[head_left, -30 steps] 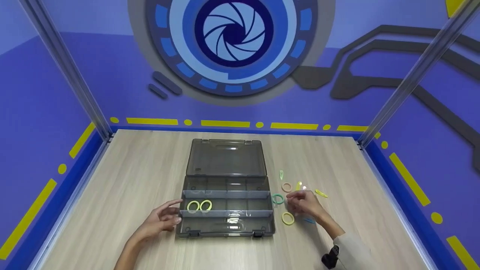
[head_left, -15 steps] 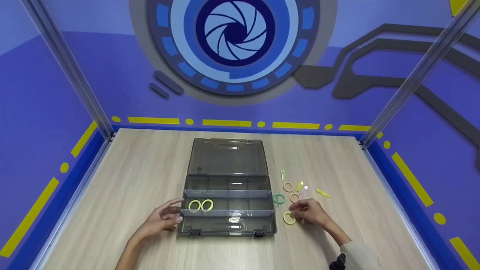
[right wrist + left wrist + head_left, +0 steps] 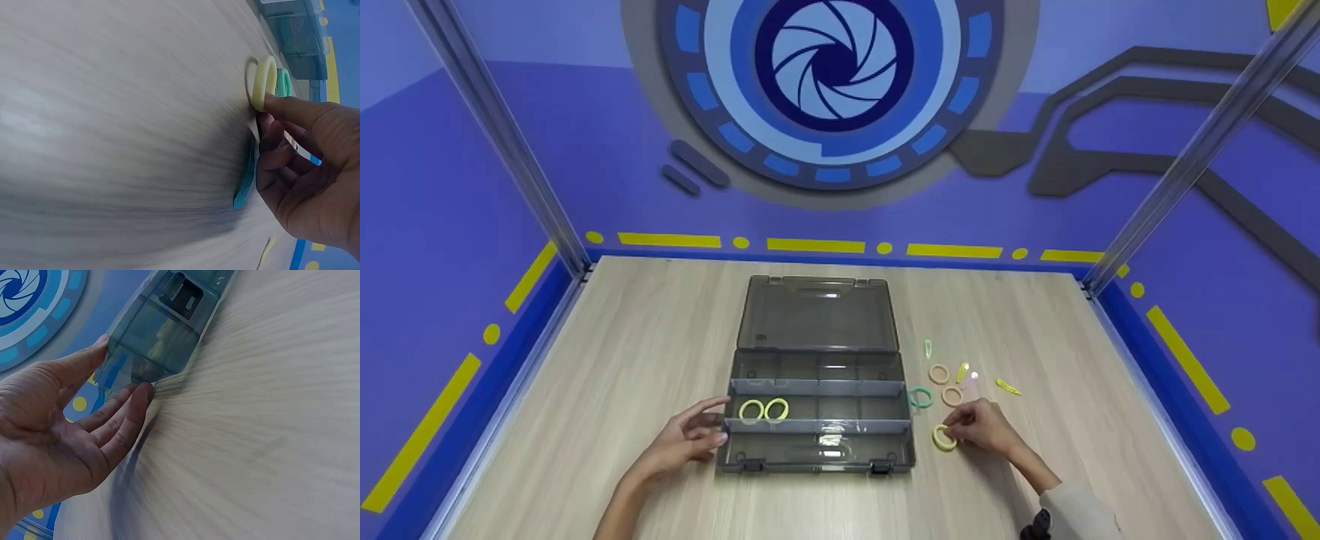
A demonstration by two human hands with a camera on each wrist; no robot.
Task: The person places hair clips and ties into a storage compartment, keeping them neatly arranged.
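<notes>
Inside box (image 3: 855, 454): 2 ylw rings (image 3: 767, 411)

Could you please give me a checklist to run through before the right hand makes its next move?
1. Right hand pinching the round, pale yellow ring: ok, visible in the right wrist view.
2. That ring lifted off the pale wood-grain table: cannot tell.
3. Lid of the rectangular, dark translucent plastic box open: ok, laid back.
4. Left hand touching the box: ok, at its left side.
5. Round green ring clear of the box's right wall: cannot tell, they look close.
6. Table right of the box free of loose pieces: not ok, two round peach rings and a slim yellow clip lie there.
</notes>
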